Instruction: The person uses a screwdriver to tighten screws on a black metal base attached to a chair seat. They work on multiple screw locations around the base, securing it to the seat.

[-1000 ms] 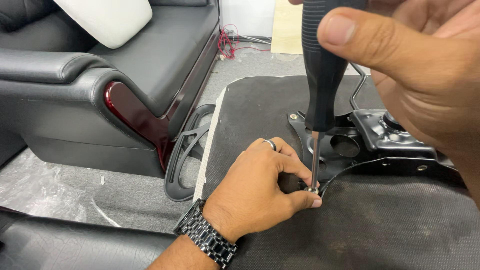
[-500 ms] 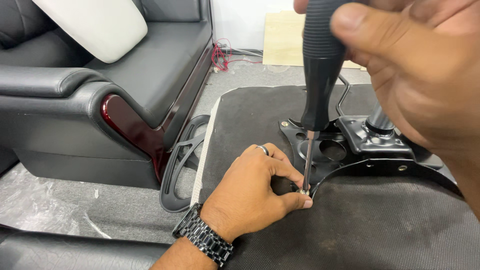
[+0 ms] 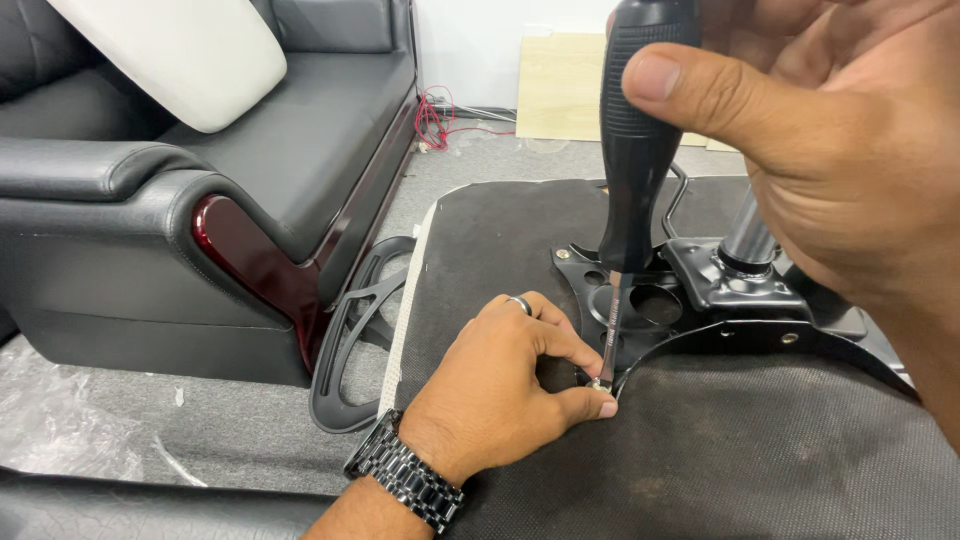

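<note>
Both hands unmoved: screwdriver (image 3: 638, 150) tip still on screw (image 3: 600, 382).

I see the upturned chair seat (image 3: 700, 460) lying on the floor (image 3: 180, 430), with the metal bracket (image 3: 720, 300) on top of it toward the far side. My left hand (image 3: 500, 385) rests on the seat just left of the bracket's near corner. The screwdriver (image 3: 630, 170) stands upright over that corner, held from the right by my right hand (image 3: 840, 160). Left of the seat lies an armrest frame (image 3: 350, 340), with the sofa (image 3: 200, 200) beyond it. A board (image 3: 560, 90) leans against the wall behind.
</note>
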